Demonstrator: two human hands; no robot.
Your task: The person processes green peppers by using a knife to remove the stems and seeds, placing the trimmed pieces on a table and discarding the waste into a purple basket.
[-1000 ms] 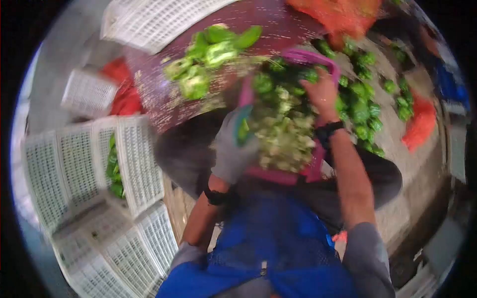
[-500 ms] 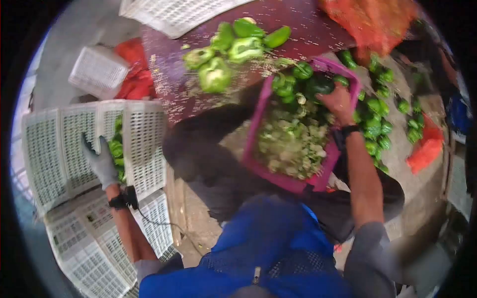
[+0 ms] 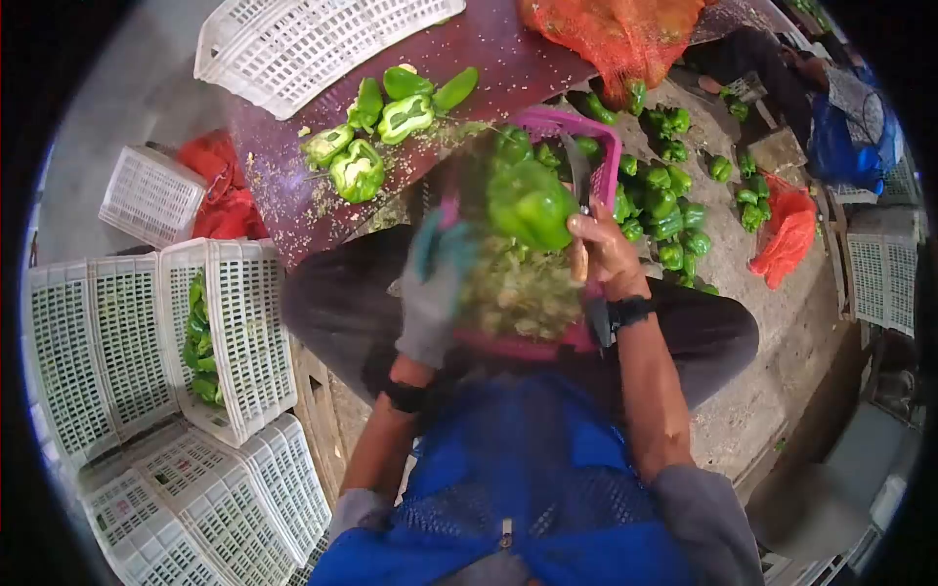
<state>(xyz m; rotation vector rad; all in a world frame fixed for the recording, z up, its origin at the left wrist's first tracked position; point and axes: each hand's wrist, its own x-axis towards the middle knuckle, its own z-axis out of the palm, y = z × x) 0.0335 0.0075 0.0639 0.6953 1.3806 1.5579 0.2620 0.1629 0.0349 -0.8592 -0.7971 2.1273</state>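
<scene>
My right hand is closed around a knife, its blade pointing up and part of a wooden handle showing below. A large green bell pepper is at my right thumb and fingers, beside the blade, over the pink crate. My left hand, in a grey glove with teal fingers, is to the left of the pepper and apart from it. Its fingers are blurred but look stretched out, with nothing in them. Inside the crate are pale green trimmings and some whole peppers.
Cut peppers and scattered seeds lie on the dark red board. White crates stand at left, one holding green peppers. Whole peppers lie on the floor at right, near an orange net sack. Another person is at upper right.
My left hand has moved from the white crate to beside the pink crate. My right hand has lifted a pepper out of the pink crate, and the knife now shows in it.
</scene>
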